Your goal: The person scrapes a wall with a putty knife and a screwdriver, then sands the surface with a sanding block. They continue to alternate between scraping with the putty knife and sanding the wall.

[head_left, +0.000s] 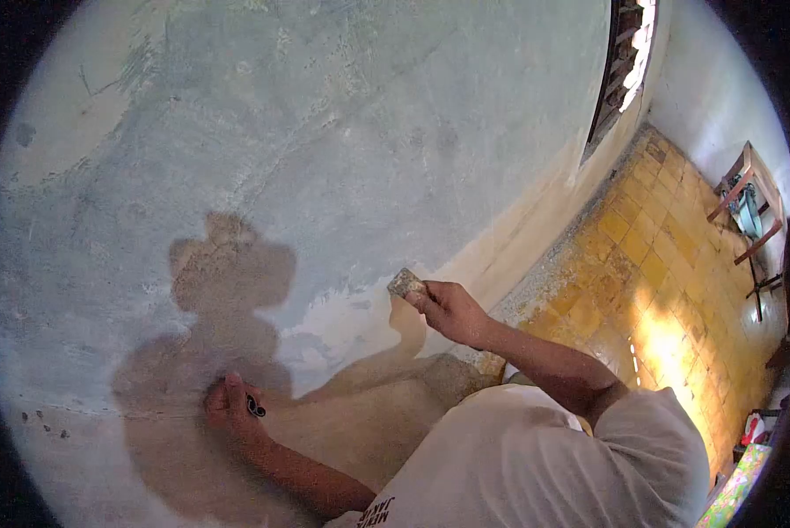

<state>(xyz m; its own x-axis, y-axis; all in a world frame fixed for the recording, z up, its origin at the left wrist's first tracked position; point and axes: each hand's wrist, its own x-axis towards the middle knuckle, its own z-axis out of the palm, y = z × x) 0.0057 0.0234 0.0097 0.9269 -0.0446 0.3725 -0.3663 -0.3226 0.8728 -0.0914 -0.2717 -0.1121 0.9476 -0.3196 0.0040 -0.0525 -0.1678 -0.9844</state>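
Head view: right hand [454,311] had a narrow grip on 1 end of a small flat grey piece [406,286], held at the patchy wall [360,189]. Left hand [235,412] was curled, dark looped item [255,406] at its fingers; couldn't tell if gripped or worn. Risks: piece slipping from the end-only hold, edge gouging if tilted, knuckles scraping rough plaster.
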